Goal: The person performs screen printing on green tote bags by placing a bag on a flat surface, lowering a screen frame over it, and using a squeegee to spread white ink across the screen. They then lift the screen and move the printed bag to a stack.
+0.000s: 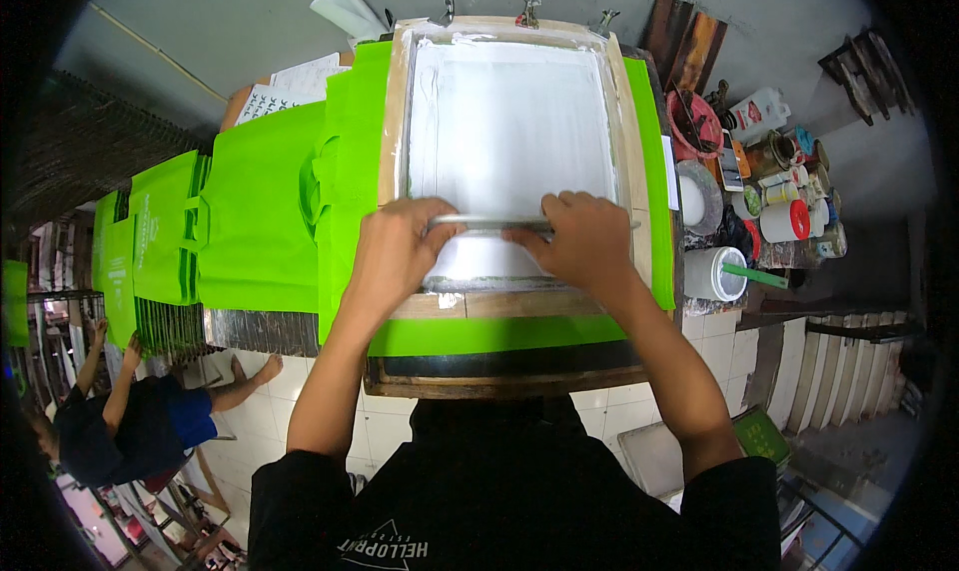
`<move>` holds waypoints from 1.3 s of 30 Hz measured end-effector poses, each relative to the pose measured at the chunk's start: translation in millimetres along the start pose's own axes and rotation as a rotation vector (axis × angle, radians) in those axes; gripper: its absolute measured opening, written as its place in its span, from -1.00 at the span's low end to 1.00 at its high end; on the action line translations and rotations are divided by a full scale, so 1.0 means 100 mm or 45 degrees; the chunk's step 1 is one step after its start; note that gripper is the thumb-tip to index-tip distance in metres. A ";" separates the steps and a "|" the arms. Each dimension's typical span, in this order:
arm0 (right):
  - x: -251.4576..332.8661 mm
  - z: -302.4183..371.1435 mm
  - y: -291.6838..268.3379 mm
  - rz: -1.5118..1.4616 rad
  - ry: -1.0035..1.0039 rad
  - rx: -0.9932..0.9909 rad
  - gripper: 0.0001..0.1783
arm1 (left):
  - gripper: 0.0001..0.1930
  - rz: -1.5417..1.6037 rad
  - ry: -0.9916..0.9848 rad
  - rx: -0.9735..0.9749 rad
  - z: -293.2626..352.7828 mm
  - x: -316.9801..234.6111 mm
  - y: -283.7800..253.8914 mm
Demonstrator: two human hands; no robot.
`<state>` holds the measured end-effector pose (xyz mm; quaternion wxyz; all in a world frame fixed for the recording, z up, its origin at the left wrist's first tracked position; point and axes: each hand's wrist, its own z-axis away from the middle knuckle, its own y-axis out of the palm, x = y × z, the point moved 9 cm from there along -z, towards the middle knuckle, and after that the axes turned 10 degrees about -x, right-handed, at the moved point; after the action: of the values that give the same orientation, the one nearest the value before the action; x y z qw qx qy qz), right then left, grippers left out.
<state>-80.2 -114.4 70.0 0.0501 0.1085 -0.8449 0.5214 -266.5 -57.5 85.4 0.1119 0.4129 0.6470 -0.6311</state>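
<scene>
Both my hands grip a squeegee (494, 222) laid crosswise over a screen-printing frame. My left hand (405, 246) is closed round its left end, and my right hand (584, 239) is closed round the right part, thumbs toward me. The wooden screen frame (639, 171) has a white mesh (509, 121) smeared with white ink along its edges. Bright green fabric (499, 335) shows under the frame on all sides. The squeegee's blade is mostly hidden from above. Clamps (528, 11) stand at the frame's far edge.
Green tote bags (262, 206) lie along the table to the left. At the right are a white tub (713, 273) with a green-handled tool, a pink bucket (696, 126), a phone (730, 166) and several jars. Another person (130, 421) works at far left, hands near a hanging green bag.
</scene>
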 end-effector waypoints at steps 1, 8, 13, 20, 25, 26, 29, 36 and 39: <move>0.06 0.10 -0.04 -0.009 -0.008 0.004 -0.33 | -0.79 0.004 0.010 0.006 0.14 -0.02 -0.01; 0.35 0.67 -0.22 0.022 -0.106 0.019 -0.72 | -0.52 0.238 0.326 -0.111 0.85 0.10 0.02; 0.32 0.70 -0.30 -0.122 -0.131 -0.005 -0.83 | 0.17 -0.187 0.374 -0.346 1.08 0.38 -0.09; 0.41 0.11 -1.48 -0.117 -0.342 -0.599 -0.74 | 0.30 0.226 0.485 -0.866 0.80 -0.03 -0.95; 0.35 -0.82 -2.20 0.031 -0.402 -0.758 -0.86 | -0.13 1.095 0.334 -0.946 0.06 -0.07 -1.46; 0.32 -1.02 -2.26 0.024 -0.364 -0.722 -0.81 | -0.20 1.068 0.228 -0.894 -0.04 0.22 -1.48; 0.19 -1.49 -2.43 0.055 -0.199 -0.620 -0.70 | -0.29 0.628 -0.137 -0.606 -0.32 0.95 -1.22; 0.04 -2.25 -2.69 -0.017 0.044 -0.461 -0.55 | -0.23 -0.309 -0.403 -0.064 -0.28 1.74 -0.49; -0.04 -2.51 -2.73 0.013 -0.061 -0.559 -0.54 | -0.41 -0.183 -0.385 -0.120 -0.25 1.83 -0.51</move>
<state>-19.4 -8.0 420.5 0.0498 0.1029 -0.9397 0.3223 -407.9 44.2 4.4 0.1818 0.2604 0.6794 -0.6615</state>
